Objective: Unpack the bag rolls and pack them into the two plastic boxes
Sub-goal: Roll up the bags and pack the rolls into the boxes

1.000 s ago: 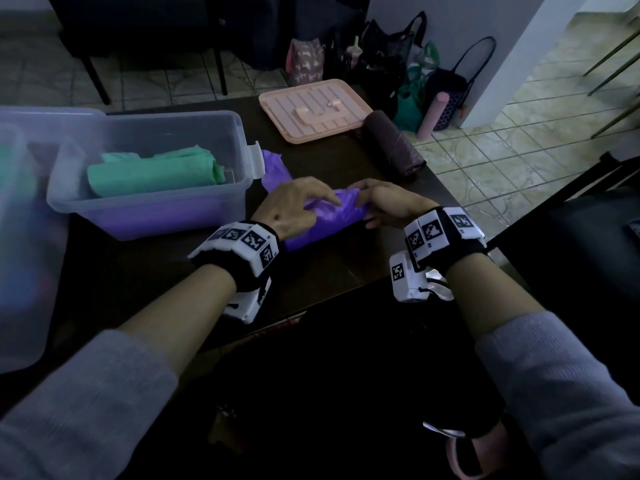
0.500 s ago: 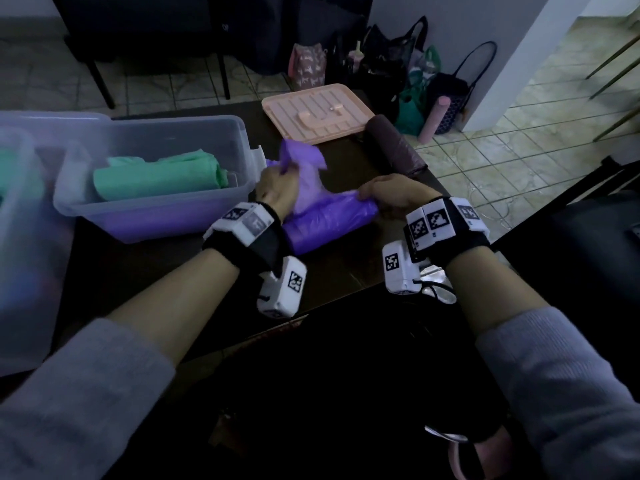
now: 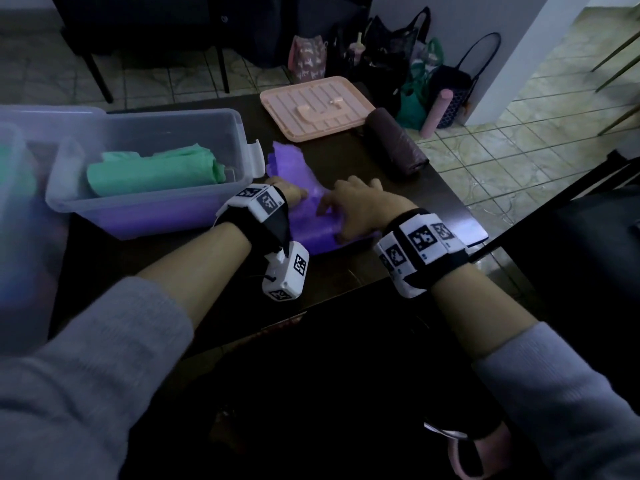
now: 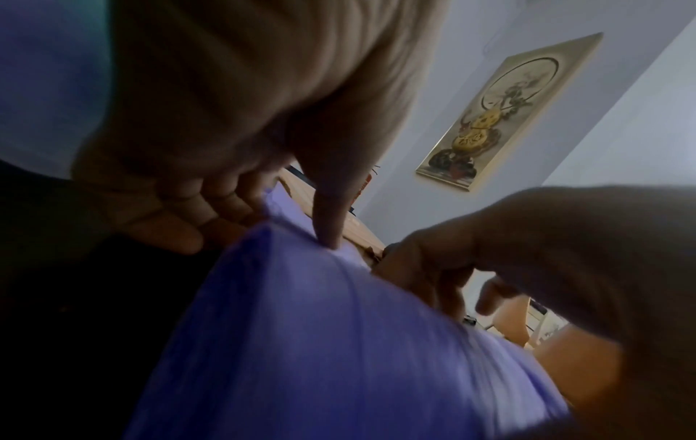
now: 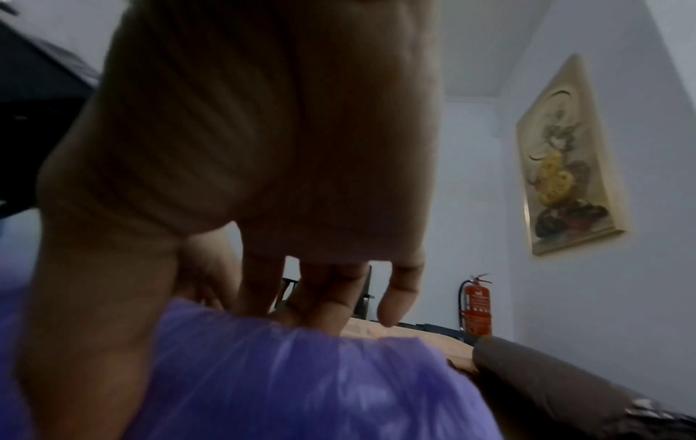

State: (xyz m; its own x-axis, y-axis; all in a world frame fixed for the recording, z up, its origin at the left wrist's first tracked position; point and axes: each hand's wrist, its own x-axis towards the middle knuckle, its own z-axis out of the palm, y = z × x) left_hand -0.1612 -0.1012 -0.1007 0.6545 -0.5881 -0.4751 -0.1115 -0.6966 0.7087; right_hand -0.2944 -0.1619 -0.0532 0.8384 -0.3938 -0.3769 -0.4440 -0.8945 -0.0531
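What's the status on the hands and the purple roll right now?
Left hand pinching purple roll. Right hand flat on it, fingers spread. Roll still on table, beside clear box. Nothing blocking.

Bare dark wooden table (image 3: pixel 346 161) lies open at twelve o'clock; a clear plastic storage box (image 3: pixel 145 206) blocks nine o'clock, a dark brown bag roll (image 3: pixel 394 147) one o'clock.
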